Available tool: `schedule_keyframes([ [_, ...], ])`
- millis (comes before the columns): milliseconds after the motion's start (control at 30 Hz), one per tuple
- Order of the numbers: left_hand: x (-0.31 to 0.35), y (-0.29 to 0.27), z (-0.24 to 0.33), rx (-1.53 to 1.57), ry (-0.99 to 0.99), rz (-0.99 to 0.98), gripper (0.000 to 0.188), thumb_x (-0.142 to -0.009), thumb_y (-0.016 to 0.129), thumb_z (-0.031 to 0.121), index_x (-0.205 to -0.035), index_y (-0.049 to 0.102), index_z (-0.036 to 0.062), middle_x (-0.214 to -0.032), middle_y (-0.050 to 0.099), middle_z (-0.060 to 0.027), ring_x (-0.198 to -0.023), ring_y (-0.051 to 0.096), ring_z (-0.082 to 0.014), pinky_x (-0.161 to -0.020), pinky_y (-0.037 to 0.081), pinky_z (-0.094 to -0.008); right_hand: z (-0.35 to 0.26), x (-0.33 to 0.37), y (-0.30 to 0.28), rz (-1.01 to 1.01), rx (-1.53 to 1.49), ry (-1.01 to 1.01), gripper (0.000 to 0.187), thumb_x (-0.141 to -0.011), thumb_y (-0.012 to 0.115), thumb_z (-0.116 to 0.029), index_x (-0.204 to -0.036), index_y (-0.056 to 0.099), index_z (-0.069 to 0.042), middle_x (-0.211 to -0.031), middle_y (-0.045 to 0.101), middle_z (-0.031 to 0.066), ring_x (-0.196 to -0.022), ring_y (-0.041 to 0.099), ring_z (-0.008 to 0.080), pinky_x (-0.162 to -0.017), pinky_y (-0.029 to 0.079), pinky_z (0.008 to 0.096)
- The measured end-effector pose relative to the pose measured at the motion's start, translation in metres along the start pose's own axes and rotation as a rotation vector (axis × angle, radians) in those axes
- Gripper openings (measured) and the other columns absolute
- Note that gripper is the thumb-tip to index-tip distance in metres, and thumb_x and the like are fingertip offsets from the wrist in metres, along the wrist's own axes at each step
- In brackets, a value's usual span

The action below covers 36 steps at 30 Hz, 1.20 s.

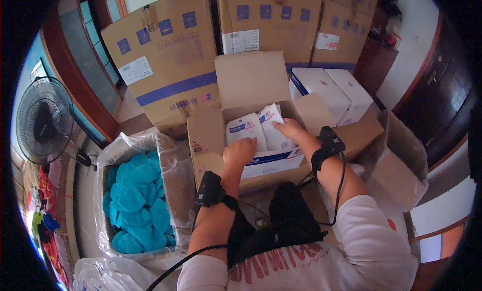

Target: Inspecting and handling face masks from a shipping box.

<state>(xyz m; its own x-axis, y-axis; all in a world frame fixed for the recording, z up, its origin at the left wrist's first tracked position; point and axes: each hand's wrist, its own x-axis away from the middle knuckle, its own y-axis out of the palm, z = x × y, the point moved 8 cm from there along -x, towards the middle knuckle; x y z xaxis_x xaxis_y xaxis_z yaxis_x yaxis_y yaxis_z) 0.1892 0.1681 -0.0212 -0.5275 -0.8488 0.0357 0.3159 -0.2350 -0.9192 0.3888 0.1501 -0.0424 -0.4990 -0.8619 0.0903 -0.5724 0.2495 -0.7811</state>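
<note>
Head view: white packets [244,130] inside open carton [273,165]. Right hand [289,131]: pinching right packet [271,114], probably steadying it. Left hand [240,151]: curled at carton's left; grip hidden, cannot tell. Teal pieces [136,195]: boxed left of carton, presumably for easy reach.

Two white packets with blue bands and small red marks stand side by side, leaning back, in an open white box [271,167] with a blue stripe. The left packet [243,128] sits lower; the right packet [271,137] tilts, its top rising higher.
</note>
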Motion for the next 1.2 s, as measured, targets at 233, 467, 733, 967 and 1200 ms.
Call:
schedule_keyframes([
  [233, 0.004, -0.006, 0.000, 0.009, -0.006, -0.030, 0.043, -0.083, 0.030, 0.039, -0.091, 0.059, 0.0082, -0.092, 0.057, -0.0168, -0.088, 0.054, -0.0336, -0.079, 0.040, -0.0438, -0.048, 0.034, -0.014, 0.075, -0.084, -0.257, 0.043, -0.075, 0.055, -0.021, -0.112, 0.043, -0.003, -0.100, 0.053, 0.0213, -0.092, 0.051, 0.0345, -0.078, 0.040, 0.0383],
  [467, 0.003, 0.002, 0.004, 0.039, -0.004, -0.097, 0.044, -0.082, 0.029, 0.041, -0.099, 0.056, 0.0114, -0.100, 0.055, -0.0159, -0.094, 0.051, -0.0327, -0.083, 0.038, -0.0423, -0.014, 0.027, -0.042, 0.402, -0.156, -0.278, 0.029, -0.074, 0.056, -0.015, -0.098, 0.045, -0.004, -0.092, 0.053, 0.0186, -0.084, 0.052, 0.0332, -0.072, 0.041, 0.0389],
  [733, 0.010, -0.030, -0.001, 0.689, 0.114, 0.145, 0.046, -0.082, 0.038, 0.041, -0.111, 0.048, 0.0062, -0.103, 0.054, -0.0138, -0.096, 0.051, -0.0248, -0.082, 0.038, -0.0350, -0.059, 0.071, -0.115, 0.330, -0.654, -0.516, 0.025, -0.077, 0.055, -0.014, -0.096, 0.044, -0.001, -0.085, 0.052, 0.0071, -0.075, 0.049, 0.0119, -0.067, 0.041, 0.0244],
  [967, 0.045, -0.051, 0.028, 1.734, 0.134, 0.159, 0.031, -0.081, 0.053, 0.019, -0.106, 0.045, 0.0023, -0.096, 0.052, -0.0051, -0.085, 0.049, -0.0124, -0.076, 0.039, -0.0256, -0.088, 0.135, -0.088, 0.110, -0.862, -0.574, 0.021, -0.083, 0.048, -0.017, -0.100, 0.042, -0.006, -0.084, 0.051, 0.0013, -0.073, 0.046, 0.0059, -0.062, 0.039, 0.0201],
  [1200, 0.079, -0.061, -0.017, 1.757, 0.038, 0.533, 0.029, -0.082, 0.051, 0.018, -0.106, 0.044, 0.0037, -0.098, 0.053, -0.0061, -0.088, 0.051, -0.0152, -0.076, 0.042, -0.0278, -0.076, 0.155, -0.028, -0.418, -0.897, -0.267, 0.033, -0.088, 0.037, -0.030, -0.105, 0.048, -0.004, -0.087, 0.053, 0.0010, -0.077, 0.050, 0.0060, -0.064, 0.044, 0.0212],
])
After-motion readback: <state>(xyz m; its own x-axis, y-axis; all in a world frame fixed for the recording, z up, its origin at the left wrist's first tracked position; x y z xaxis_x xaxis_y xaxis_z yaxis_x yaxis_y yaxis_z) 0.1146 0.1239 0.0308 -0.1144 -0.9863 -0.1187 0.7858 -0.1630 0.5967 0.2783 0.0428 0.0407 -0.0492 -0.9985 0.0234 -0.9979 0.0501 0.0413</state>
